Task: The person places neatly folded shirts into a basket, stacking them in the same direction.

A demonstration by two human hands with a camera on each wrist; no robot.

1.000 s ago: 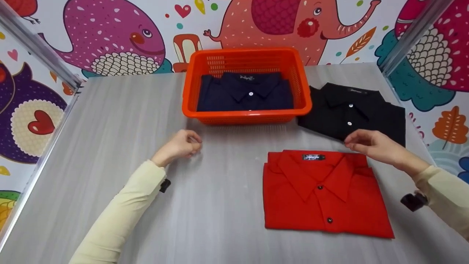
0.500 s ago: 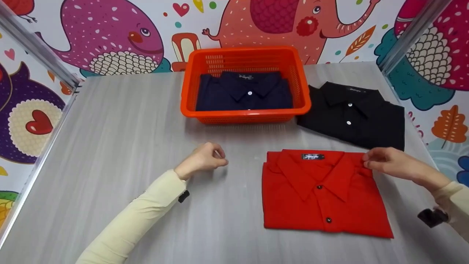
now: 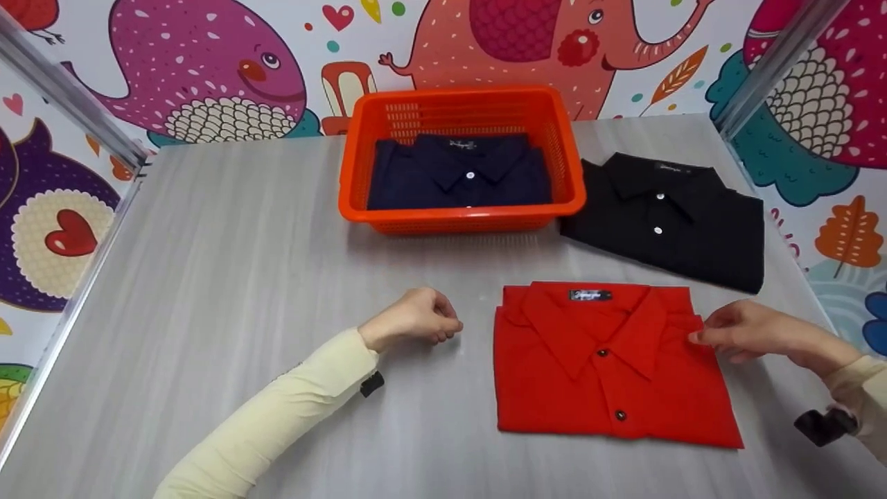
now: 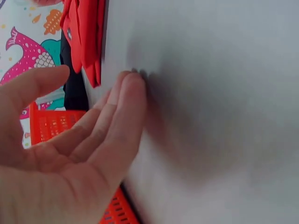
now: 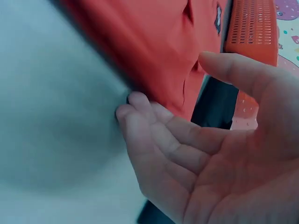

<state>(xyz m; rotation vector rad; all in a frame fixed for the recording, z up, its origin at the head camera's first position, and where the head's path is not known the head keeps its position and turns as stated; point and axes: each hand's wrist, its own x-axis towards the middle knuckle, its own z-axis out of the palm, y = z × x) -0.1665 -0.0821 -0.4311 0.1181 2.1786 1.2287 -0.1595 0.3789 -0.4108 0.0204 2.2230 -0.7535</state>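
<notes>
A folded red collared shirt (image 3: 568, 398) lies flat on the table, its collar toward the basket. At its right side is my right hand (image 3: 766, 331), the thumb over the shoulder edge. The right wrist view shows the fingers (image 5: 140, 133) right at the shirt's side edge, with the thumb spread apart from them. My left hand (image 3: 414, 320) is low over the table, a short gap left of the shirt. In the left wrist view its fingers (image 4: 124, 109) are loosely bent near the tabletop, thumb apart, holding nothing.
An orange plastic basket (image 3: 457, 220) stands at the back middle with a folded navy shirt (image 3: 416, 181) inside. Right of it, behind the red shirt, lies a folded black shirt (image 3: 717, 232). Cartoon-printed walls (image 3: 208, 62) border the table (image 3: 229, 229) at the back and sides.
My left hand has moved right and nearer, toward the red shirt. My right hand has come from the black shirt's near edge down to the red shirt's right side. The shirts and basket stay put.
</notes>
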